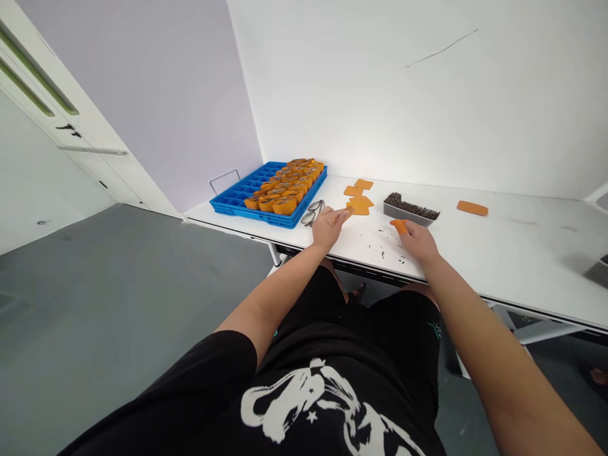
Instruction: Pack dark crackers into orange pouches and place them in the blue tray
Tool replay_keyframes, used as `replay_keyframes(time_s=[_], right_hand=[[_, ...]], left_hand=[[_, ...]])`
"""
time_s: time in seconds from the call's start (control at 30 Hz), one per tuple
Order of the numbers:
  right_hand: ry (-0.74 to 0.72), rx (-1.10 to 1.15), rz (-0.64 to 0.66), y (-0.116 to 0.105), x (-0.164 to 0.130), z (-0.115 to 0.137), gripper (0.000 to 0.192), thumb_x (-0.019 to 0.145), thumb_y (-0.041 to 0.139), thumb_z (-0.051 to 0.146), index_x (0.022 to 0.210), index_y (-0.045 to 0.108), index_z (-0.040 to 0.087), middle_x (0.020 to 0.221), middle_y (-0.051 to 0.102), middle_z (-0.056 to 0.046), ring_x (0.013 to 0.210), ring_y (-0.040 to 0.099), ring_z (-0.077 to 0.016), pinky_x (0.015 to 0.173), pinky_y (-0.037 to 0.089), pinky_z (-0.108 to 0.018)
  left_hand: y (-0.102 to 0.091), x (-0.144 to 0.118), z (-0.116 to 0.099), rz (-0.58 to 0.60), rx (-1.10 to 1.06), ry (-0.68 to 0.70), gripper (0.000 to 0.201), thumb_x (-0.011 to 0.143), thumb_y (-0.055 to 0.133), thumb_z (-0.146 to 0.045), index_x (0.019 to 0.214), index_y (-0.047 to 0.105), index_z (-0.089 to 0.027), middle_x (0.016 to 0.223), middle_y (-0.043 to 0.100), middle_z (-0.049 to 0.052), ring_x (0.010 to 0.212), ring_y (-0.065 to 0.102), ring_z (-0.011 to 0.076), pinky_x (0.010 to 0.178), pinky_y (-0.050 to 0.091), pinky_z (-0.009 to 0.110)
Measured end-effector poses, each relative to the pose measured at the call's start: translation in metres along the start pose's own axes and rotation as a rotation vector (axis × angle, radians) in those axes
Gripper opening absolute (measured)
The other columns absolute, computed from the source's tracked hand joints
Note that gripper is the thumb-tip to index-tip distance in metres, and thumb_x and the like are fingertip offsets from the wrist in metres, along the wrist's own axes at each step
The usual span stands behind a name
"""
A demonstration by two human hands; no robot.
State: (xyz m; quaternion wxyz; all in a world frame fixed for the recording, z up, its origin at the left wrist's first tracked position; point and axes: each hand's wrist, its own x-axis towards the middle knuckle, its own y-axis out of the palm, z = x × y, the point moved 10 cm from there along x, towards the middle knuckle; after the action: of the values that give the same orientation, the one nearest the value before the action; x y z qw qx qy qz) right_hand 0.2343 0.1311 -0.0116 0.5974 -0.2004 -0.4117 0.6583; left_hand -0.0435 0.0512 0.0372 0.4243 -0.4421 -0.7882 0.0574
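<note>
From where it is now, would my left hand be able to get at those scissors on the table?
Probably yes. The left hand rests right beside the scissors, which lie open on the white table next to the blue tray, with nothing between them.

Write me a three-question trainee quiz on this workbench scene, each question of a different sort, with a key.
1. True or false: the blue compartment tray is filled with orange pieces in every compartment.
2. Multiple choice: what lies on the white table between the tray and the left hand? A) scissors B) a hammer C) a tape roll
3. Fill in: the right hand holds a small ____ piece near the grey box of dark parts.

Key:
1. False; only the right-hand part holds orange pieces, the rest shows bare compartments.
2. A
3. orange
</note>
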Motion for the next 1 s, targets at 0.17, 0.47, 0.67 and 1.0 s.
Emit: replay_keyframes(time_s=[0.17,0.47,0.67,1.0], right_hand=[[-0.009,0.085,-0.048,-0.006,-0.006,0.008,0.036,0.104,0.066,0.043,0.128,0.066,0.017,0.127,0.068,-0.01,0.109,0.069,-0.0224,0.095,0.062,-0.044],[-0.129,0.663,-0.299,-0.049,-0.044,0.058,0.053,0.106,0.05,0.065,0.121,0.065,0.016,0.082,0.061,0.001,0.064,0.057,-0.0114,0.062,0.054,-0.028],[-0.328,0.963,-0.306,-0.084,-0.113,0.142,0.077,0.092,0.046,0.089,0.133,0.069,0.028,0.078,0.057,0.001,0.06,0.056,-0.014,0.054,0.051,-0.029],[-0.449,1.067,-0.531,-0.086,-0.17,0.193,0.018,0.095,0.078,0.046,0.092,0.078,0.028,0.077,0.069,0.003,0.067,0.062,-0.0134,0.064,0.055,-0.028]], left_hand=[[-0.027,-0.007,-0.009,-0.204,-0.19,0.036,0.03,0.101,0.067,-0.043,0.113,0.069,-0.015,0.112,0.07,0.008,0.1,0.068,0.0196,0.091,0.061,0.04],[-0.084,-0.038,-0.057,-0.386,-0.562,0.068,0.044,0.102,0.063,-0.056,0.088,0.071,-0.015,0.08,0.062,0.001,0.077,0.06,0.0127,0.065,0.051,0.025],[-0.116,-0.048,-0.113,-0.308,-0.693,0.177,0.041,0.102,0.063,-0.051,0.081,0.077,-0.02,0.078,0.068,0.001,0.074,0.061,0.0108,0.065,0.05,0.025],[-0.154,-0.087,-0.165,-0.17,-0.694,0.352,0.014,0.098,0.074,-0.032,0.105,0.076,-0.02,0.08,0.068,-0.001,0.071,0.057,0.0092,0.069,0.05,0.023]])
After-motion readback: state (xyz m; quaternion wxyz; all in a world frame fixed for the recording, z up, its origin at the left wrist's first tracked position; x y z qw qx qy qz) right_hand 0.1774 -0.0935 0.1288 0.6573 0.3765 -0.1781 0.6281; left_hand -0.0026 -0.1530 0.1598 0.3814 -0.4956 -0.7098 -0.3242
